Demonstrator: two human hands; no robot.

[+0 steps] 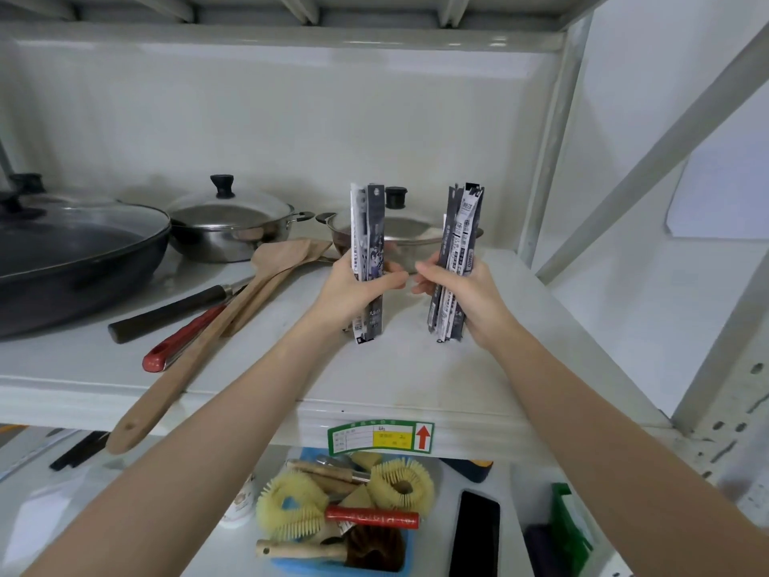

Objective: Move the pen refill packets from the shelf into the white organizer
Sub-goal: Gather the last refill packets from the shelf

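1. Two bundles of pen refill packets stand upright at the centre of the frame, just above the white shelf (416, 368): the left bundle (368, 243) and the right bundle (460, 243). The packets overlap too tightly to count in either bundle.
2. The left hand (353, 291) grips the left bundle around its middle, fingers (395, 279) curled across the front; the hand hides the bundle's midsection.
3. The right hand (462, 293) grips the right bundle the same way, thumb towards the centre, and its palm hides the bundle's far side.
4. The white organizer cannot be made out anywhere in the frame.
5. Behind the bundles sit three lidded pots or pans: a dark pan (75, 260) cut off at the left edge, a steel pot (229, 231) at centre left, and a second steel pot (416, 239) partly hidden by the packets.
6. At left of centre lie two wooden spatulas (266, 281), a dark-handled utensil (166, 314) and a red-handled utensil (183, 339).
7. At the bottom centre, a blue tray (410, 547) holds brushes, partly covered by the left forearm; a black phone (474, 535) lies just right of it.
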